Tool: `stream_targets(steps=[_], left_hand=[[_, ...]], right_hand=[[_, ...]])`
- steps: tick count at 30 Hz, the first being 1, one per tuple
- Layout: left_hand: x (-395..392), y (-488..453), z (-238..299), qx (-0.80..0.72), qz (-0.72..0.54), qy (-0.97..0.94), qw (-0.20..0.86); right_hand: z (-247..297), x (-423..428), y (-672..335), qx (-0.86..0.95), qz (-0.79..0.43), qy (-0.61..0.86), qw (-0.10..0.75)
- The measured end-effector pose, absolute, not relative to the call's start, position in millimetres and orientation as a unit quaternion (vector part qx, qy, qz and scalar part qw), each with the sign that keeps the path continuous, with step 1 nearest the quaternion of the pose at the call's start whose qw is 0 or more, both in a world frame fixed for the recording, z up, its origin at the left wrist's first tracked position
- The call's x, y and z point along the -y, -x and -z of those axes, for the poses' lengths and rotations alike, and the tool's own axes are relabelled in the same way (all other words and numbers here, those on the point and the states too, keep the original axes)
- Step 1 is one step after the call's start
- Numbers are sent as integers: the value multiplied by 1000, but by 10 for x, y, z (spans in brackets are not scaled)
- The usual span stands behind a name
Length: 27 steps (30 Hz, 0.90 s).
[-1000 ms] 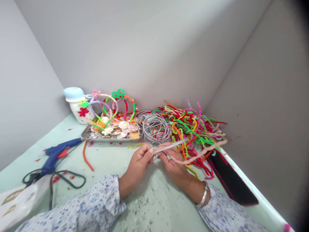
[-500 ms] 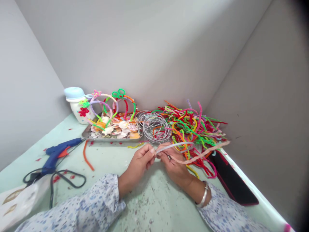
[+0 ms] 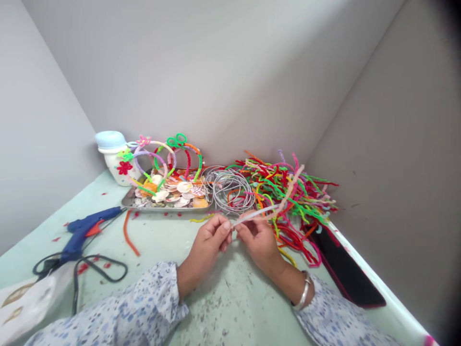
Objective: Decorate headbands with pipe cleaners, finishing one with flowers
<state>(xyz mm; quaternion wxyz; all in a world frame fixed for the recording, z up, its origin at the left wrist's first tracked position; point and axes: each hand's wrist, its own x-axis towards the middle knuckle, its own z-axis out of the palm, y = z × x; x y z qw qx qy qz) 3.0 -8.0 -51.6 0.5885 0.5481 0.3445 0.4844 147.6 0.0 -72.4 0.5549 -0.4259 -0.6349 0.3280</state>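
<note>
We see the peach pipe cleaner (image 3: 290, 190) now swung up over the heap of coloured pipe cleaners (image 3: 261, 180), its pale end pinched between our left hand (image 3: 209, 238) and right hand (image 3: 259, 242) just above the surface (image 3: 169, 235).

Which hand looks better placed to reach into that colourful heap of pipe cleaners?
Probably the right hand: it sits closer to the heap of pipe cleaners. The left hand is farther away. Both are pinching a pale pipe cleaner, so the right would likely need to let go first.
</note>
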Motion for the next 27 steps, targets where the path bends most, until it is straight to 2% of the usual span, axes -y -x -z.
stream_targets(steps=[3,12,27], left_hand=[[81,-20,513,-356,-496,-565,555],[154,-10,515,-422,-508,-647,381],[139,-22,512,-436,-472,-687,339]], right_hand=[[694,19,-1479,649,-314,456,522],[658,86,-1455,653,-354,388,545],[612,78,-1449,580,-460,368,562]])
